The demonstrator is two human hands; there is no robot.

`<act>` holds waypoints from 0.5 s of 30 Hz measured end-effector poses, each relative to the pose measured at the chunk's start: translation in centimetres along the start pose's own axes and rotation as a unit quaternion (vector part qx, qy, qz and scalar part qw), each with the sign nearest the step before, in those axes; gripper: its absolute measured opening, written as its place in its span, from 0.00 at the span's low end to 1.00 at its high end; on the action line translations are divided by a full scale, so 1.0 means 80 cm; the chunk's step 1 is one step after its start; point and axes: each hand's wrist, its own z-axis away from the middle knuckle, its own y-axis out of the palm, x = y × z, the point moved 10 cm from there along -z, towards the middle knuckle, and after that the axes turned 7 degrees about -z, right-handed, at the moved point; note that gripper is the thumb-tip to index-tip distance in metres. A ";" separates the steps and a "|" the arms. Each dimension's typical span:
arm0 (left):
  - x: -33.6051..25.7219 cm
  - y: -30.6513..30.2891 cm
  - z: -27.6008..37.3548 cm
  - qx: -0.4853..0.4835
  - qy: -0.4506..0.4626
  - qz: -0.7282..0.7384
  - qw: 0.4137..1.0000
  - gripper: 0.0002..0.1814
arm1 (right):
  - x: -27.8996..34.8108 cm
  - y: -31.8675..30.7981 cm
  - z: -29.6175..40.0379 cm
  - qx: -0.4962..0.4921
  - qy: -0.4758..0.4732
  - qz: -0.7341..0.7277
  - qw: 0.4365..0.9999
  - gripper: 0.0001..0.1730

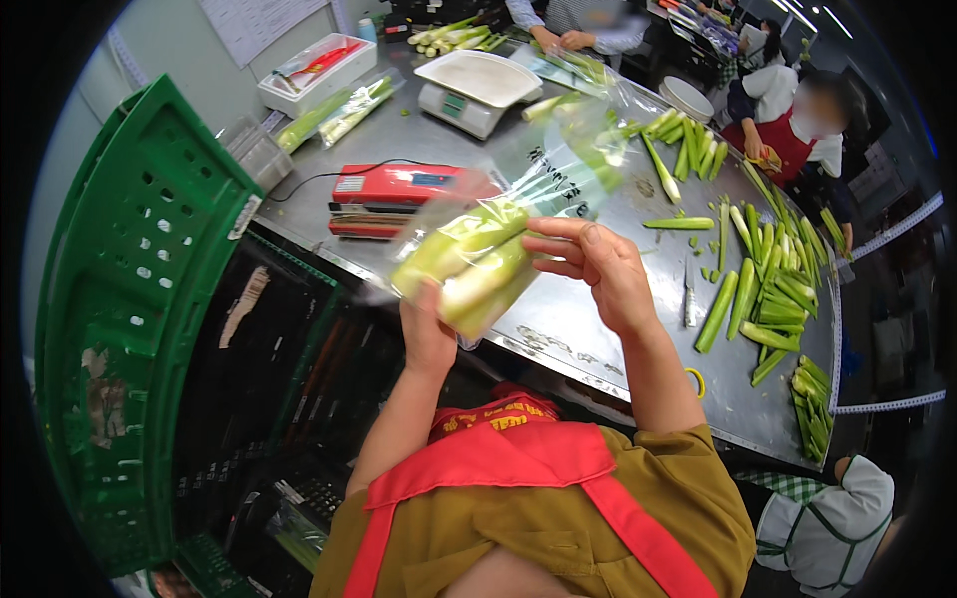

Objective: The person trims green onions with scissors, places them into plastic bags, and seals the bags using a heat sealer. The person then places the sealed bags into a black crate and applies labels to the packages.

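Observation:
My left hand [430, 329] grips the lower end of a clear plastic bag [553, 176] with pale green stalks [486, 261] inside, perhaps celery or a similar vegetable. The bag tilts up and away above the table's near edge; its upper part bears dark handwriting. My right hand [598, 265] is at the bag's right side, its fingers apart and its fingertips at the plastic. Behind the bag lies a red bag sealer [396, 183] with a black cord. Beyond it stands a white weighing scale [478, 86].
Loose cut stalks [777, 299] and a knife [689, 295] lie on the metal table [576, 329] at right. Yellow scissor handles [697, 381] show by its edge. Green crates [142, 299] stand at left, a white foam box [318, 75] behind. Several co-workers are around the table.

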 end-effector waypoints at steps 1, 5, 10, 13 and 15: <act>0.021 0.006 -0.003 0.002 -0.031 0.045 0.999 0.33 | 0.013 -0.018 0.006 0.009 -0.026 0.020 0.999 0.20; 0.079 0.036 0.001 0.036 -0.107 0.129 0.985 0.36 | 0.081 -0.165 0.045 -0.166 -0.180 0.200 0.949 0.18; 0.174 0.044 0.004 0.059 -0.211 0.141 0.966 0.36 | -0.003 -0.296 0.080 -0.269 -0.020 -0.025 0.963 0.33; 0.232 0.029 0.007 0.046 -0.272 0.142 0.951 0.33 | -0.073 -0.363 0.104 -0.277 0.088 -0.058 0.955 0.34; 0.261 0.013 0.003 0.025 -0.307 0.107 0.945 0.31 | -0.117 -0.389 0.124 -0.290 0.136 -0.099 0.942 0.29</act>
